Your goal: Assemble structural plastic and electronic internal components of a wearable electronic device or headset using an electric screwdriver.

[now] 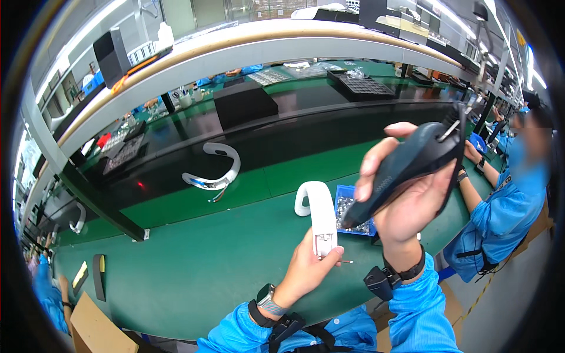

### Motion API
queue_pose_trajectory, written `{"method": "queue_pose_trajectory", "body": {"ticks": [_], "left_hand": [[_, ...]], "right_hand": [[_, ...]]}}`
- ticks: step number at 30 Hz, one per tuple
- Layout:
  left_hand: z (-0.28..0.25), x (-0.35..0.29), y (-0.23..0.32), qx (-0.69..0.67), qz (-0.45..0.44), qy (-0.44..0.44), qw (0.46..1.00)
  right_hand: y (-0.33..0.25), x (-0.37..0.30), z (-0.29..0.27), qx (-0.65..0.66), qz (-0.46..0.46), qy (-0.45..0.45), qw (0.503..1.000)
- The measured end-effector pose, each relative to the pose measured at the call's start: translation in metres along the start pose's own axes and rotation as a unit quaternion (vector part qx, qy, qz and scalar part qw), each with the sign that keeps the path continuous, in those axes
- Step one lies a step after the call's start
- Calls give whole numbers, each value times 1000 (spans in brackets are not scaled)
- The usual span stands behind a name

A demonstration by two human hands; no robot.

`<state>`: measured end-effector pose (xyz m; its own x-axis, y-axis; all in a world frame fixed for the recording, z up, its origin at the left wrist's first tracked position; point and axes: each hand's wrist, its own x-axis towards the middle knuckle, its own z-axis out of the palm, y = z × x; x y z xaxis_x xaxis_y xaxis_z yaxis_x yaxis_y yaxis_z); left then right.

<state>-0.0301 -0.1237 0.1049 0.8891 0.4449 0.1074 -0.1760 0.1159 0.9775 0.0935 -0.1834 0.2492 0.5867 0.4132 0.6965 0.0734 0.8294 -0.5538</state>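
My left hand [307, 267] is closed round the lower end of a white curved plastic housing [318, 206], which it holds up over the green bench. At that end a small recess shows, and thin wires stick out beside my thumb. Raised at the right, my right hand [406, 206] grips a dark electric screwdriver [400, 170], its narrower end slanting down to the left towards the housing. A black strap or cord runs along the tool. Just behind the housing and partly hidden by the screwdriver stands a blue tray [346, 193] of small metal screws.
Another white curved housing [235, 165] with wires lies on the black conveyor strip further back. A black foam block [244, 106] and a black gridded tray [368, 86] sit behind it. A metal post [100, 203] rises at left. A co-worker [500, 200] sits close on the right.
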Motion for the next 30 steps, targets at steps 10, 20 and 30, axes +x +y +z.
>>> {"method": "queue_pose_trajectory", "body": {"ticks": [10,20,30], "left_hand": [[-62,106,-20,556,123,14,822],[-111,208,-94,703,196,159,665],[-95,123,13,501,349,143,779]], "right_hand": [[36,-94,-81,-557,-238,91,790],[106,-189,-51,-378,-1,-204,903],[140,-207,-68,-365,298,-199,859]]}}
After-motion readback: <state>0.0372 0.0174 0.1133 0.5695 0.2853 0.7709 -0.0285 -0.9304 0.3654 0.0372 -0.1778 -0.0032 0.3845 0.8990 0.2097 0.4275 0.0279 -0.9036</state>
